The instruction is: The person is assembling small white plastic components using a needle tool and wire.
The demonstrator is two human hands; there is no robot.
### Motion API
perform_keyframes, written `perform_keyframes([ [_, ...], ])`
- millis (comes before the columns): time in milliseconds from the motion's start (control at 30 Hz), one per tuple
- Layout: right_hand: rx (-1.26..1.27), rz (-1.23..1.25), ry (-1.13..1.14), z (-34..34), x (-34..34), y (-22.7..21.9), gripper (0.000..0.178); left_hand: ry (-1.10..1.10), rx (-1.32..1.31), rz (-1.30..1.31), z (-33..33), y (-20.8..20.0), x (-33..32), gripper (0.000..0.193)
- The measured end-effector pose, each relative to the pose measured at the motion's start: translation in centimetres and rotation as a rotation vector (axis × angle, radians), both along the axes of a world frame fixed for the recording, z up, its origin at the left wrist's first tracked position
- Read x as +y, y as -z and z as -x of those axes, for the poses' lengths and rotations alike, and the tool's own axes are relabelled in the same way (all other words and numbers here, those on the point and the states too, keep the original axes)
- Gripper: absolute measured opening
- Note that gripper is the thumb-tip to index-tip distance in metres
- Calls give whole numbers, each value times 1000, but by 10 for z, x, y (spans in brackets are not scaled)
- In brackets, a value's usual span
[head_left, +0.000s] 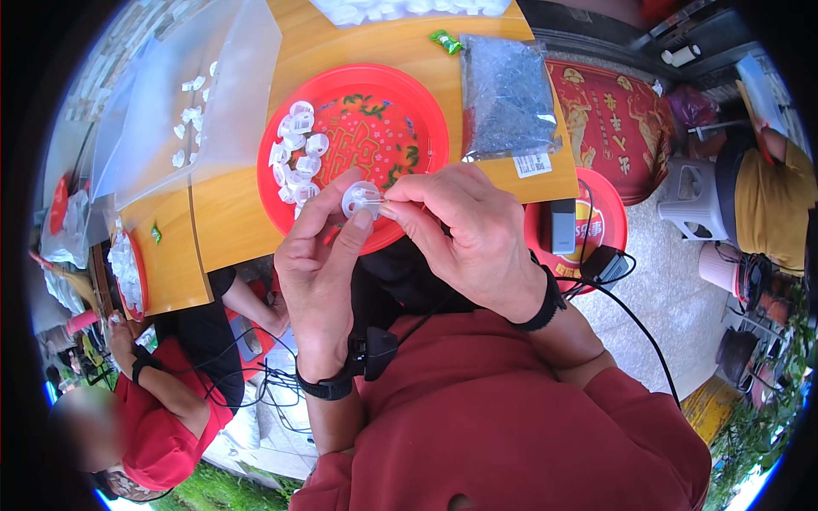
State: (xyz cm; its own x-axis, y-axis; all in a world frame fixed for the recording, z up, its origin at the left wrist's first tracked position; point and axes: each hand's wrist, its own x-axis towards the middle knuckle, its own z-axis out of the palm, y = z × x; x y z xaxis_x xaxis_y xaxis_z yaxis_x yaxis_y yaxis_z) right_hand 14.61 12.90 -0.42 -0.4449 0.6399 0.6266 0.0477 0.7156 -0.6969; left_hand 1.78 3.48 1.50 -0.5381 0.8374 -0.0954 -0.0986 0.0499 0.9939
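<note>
My left hand (313,277) pinches a small round white plastic part (358,196) between thumb and fingers, above the near edge of a red round tray (430,111). Against the part's right side, the fingertips of my right hand (477,234) are closed on a thin, clear piece (380,201), too small to make out fully. Several similar white plastic parts (298,162) lie heaped along the tray's left side. Beyond my right hand, a clear bag (509,98) full of small bluish-grey pieces rests on the wooden table (234,226).
On the left, a translucent plastic sheet (234,94) bears more white parts. A green wrapped candy (445,41) sits at the back. To the right, a red stool (615,209) holds a grey box-shaped device (563,226) and cables. A person in red (175,417) works at lower left.
</note>
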Motion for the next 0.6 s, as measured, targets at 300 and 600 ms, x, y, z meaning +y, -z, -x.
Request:
perform_keyframes([
  [300,-64,-18,9,-2,-1,-4,19,-26,255,-2,-3,0,1,35],
  [600,-38,-44,11,4,-1,0,15,-96,648,22,-13,-1,4,39],
])
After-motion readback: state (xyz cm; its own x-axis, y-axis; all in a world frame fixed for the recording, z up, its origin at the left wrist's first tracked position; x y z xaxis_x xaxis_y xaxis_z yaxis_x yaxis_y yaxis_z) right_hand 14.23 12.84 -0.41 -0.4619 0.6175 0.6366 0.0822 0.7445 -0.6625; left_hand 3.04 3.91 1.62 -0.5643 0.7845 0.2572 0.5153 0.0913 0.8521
